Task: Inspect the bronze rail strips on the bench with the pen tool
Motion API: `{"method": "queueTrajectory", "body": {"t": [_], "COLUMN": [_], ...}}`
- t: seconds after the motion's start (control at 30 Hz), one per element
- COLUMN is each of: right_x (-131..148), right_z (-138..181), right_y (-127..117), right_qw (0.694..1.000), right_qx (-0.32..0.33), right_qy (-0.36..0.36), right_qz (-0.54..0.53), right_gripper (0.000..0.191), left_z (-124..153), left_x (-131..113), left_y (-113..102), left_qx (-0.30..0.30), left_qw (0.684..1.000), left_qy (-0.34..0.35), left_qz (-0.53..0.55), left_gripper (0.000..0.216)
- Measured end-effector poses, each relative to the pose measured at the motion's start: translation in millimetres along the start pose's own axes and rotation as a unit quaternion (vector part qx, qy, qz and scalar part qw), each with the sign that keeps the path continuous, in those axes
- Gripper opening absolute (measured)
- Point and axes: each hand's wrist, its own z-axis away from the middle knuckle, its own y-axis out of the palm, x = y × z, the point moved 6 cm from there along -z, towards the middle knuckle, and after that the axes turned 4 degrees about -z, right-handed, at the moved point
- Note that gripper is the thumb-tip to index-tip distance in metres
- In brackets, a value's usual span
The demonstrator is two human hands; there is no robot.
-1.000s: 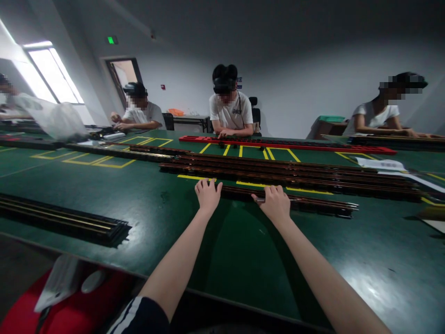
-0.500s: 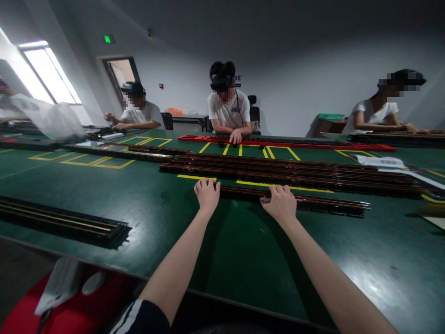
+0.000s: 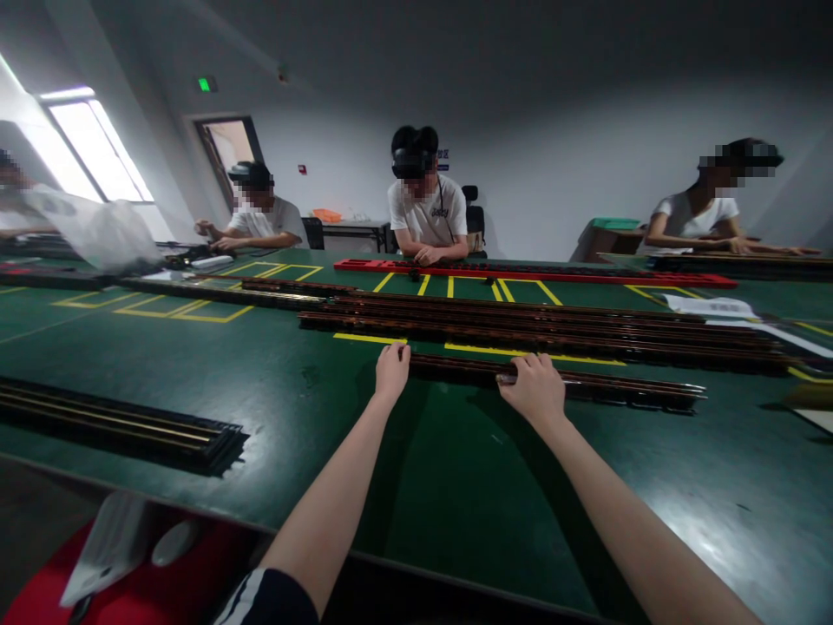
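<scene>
A short bundle of thin dark strips with coppery edges (image 3: 455,368) lies across the green table (image 3: 442,486) in front of me. My left hand (image 3: 393,371) is closed around its left end. Farther right, my right hand (image 3: 534,388) is closed over its middle, with the strips sticking out past the hand to the right. A small pale piece shows at the right thumb; I cannot make out what it is. Just beyond my hands lies a larger, longer stack of similar dark strips (image 3: 553,328).
Another pile of dark strips with gold edges (image 3: 117,421) lies at the near left. Beyond the long stack are a red rail (image 3: 540,273), yellow tape outlines and white papers (image 3: 709,305). Several people in headsets sit around the table. A red and white item (image 3: 136,555) is below the edge.
Both hands and the short bundle have shifted slightly to the right. The person opposite has drawn the outstretched hand back to the other one.
</scene>
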Motion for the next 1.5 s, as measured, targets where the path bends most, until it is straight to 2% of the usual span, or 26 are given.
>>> {"method": "queueTrajectory", "body": {"t": [0.1,0.2,0.3,0.37,0.47,0.53,0.6,0.7,0.8,1.03,1.3,1.5], "right_x": [-0.7,-4.0,-11.6,-12.1,1.2,17.9,36.8,61.6,79.2,99.5,108.3,105.0], "right_z": [-2.6,-13.4,-31.6,-47.6,-71.6,-83.7,-90.6,-94.5,-93.5,-92.1,-87.8,-85.4], "right_y": [-5.1,-23.2,-47.6,-54.8,-49.8,-35.7,-19.6,-2.7,10.0,31.2,60.7,66.9], "right_qw": [1.0,0.99,0.954,0.926,0.885,0.857,0.818,0.773,0.752,0.745,0.715,0.695], "right_qx": [-0.024,-0.097,-0.19,-0.195,-0.132,-0.043,0.039,0.104,0.15,0.193,0.21,0.227], "right_qy": [-0.006,-0.016,0.02,0.057,0.092,0.109,0.119,0.103,0.08,0.043,0.057,0.076], "right_qz": [-0.016,-0.104,-0.231,-0.319,-0.437,-0.501,-0.562,-0.617,-0.637,-0.637,-0.664,-0.678], "right_gripper": [0.027,0.021,0.017,0.015,0.028,0.043,0.049,0.039,0.022,0.006,0.015,0.018], "left_z": [0.0,0.2,-0.1,-0.6,-1.3,-1.7,-1.7,-1.4,-1.2,-2.1,-0.3,0.2], "left_x": [0.0,0.8,2.0,2.2,3.5,5.2,7.7,11.1,11.2,8.1,5.0,4.4], "left_y": [0.2,0.6,0.8,0.5,-0.5,-0.7,-0.9,-1.5,-2.4,-4.5,-5.2,-5.3], "left_qx": [-0.001,-0.008,-0.013,-0.015,-0.024,-0.029,-0.034,-0.044,-0.047,-0.043,-0.045,-0.041], "left_qw": [1.0,1.0,0.999,0.999,0.999,0.999,0.999,0.998,0.998,0.997,0.996,0.996], "left_qy": [0.004,0.005,0.0,-0.003,-0.013,-0.021,-0.032,-0.046,-0.048,-0.061,-0.078,-0.081], "left_qz": [0.004,0.012,0.03,0.04,0.036,0.022,0.009,0.001,-0.003,-0.006,-0.018,-0.022], "left_gripper": [0.026,0.027,0.029,0.03,0.03,0.029,0.029,0.03,0.03,0.029,0.029,0.03]}}
